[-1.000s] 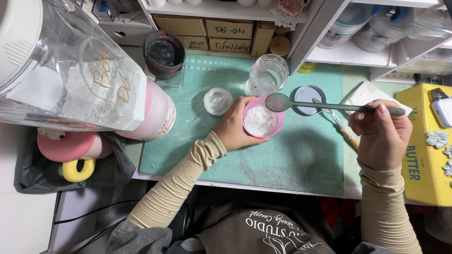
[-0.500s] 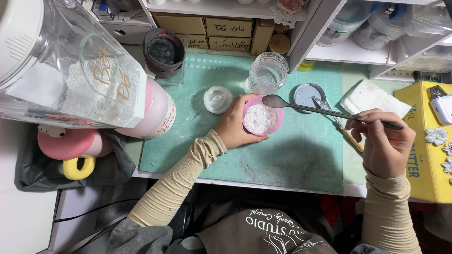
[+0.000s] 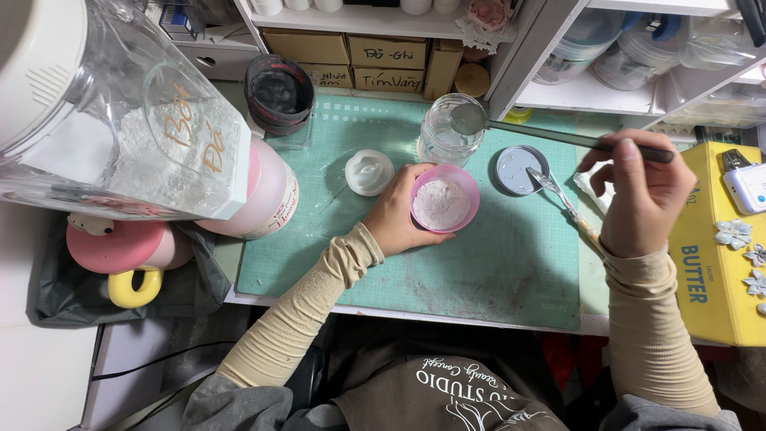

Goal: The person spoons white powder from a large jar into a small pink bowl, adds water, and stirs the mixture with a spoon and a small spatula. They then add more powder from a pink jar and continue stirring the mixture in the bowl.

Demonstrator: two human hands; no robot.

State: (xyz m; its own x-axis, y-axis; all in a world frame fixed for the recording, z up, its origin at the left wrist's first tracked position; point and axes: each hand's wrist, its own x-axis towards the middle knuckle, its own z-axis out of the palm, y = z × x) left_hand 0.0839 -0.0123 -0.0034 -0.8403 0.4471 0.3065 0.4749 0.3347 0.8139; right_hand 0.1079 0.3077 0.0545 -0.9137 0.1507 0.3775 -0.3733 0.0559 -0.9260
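Powder, white, sits in a pink cup on the green cutting mat, mid-surface. Left hand wraps the cup's near side, closed on it. Right hand pinches a long metal spoon, bowl over the mouth of a clear glass jar just behind the cup. Round lid and a brush lie to the right. Advice: level the spoon, steady the cup, move slowly, avoid drips.
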